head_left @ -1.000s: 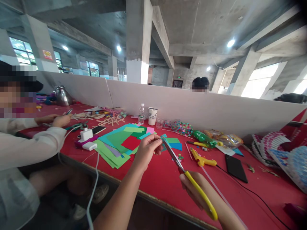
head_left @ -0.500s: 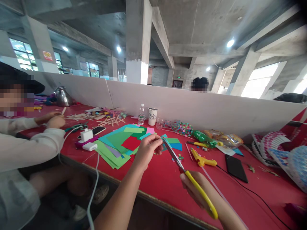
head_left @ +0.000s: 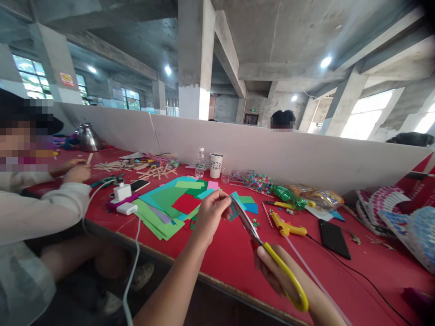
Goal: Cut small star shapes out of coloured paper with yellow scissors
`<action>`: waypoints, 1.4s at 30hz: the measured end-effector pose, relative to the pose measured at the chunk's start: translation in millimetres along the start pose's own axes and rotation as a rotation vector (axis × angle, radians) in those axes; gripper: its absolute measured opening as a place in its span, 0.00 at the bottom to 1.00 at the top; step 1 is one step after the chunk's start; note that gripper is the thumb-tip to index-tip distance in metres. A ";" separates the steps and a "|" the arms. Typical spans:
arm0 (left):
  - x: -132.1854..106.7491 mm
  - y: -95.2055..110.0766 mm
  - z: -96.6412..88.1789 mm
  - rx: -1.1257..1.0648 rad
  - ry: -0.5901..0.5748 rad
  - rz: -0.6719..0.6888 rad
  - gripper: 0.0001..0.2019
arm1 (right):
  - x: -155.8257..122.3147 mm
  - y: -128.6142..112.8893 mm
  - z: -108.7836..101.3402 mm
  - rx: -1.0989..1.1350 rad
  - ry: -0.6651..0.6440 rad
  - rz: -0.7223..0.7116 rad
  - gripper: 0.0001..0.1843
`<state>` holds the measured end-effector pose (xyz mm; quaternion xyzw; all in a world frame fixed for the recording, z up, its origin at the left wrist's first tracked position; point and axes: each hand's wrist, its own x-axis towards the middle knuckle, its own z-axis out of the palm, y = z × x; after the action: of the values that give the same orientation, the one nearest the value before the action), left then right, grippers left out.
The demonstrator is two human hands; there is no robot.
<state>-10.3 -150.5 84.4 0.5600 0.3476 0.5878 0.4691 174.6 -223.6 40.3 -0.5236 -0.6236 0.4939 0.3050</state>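
My left hand (head_left: 213,213) pinches a small piece of blue paper (head_left: 233,214) above the red table. In my right hand (head_left: 272,267) is a pair of scissors (head_left: 277,261) with yellow handles, its fingers wrapped round the grips. The blades point up and left, with their tips at the blue paper close to my left fingertips. Exactly how the paper lies between the blades is too small to tell. Coloured paper sheets (head_left: 163,199) lie in a loose pile left of my left hand, and star-shaped sequins (head_left: 255,223) are scattered behind the scissors.
A yellow glue gun (head_left: 288,226) with a cord and a black phone (head_left: 335,238) lie on the right. Behind stand a water bottle (head_left: 200,164) and a white cup (head_left: 215,165), before a low partition (head_left: 190,133). A co-worker's hands (head_left: 77,172) hold a stick at left.
The scissor blades have shifted slightly right at the tips and look a little farther apart. My left hand has barely moved and still holds the paper.
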 end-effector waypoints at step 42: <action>-3.0 -16.1 0.1 -0.114 0.092 -0.076 0.07 | -8.4 -8.7 -13.0 -0.101 -0.033 0.033 0.32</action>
<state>-7.8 -148.1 68.4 0.4911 0.3556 0.6137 0.5056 185.4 -227.5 53.7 -0.5402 -0.6440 0.4755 0.2596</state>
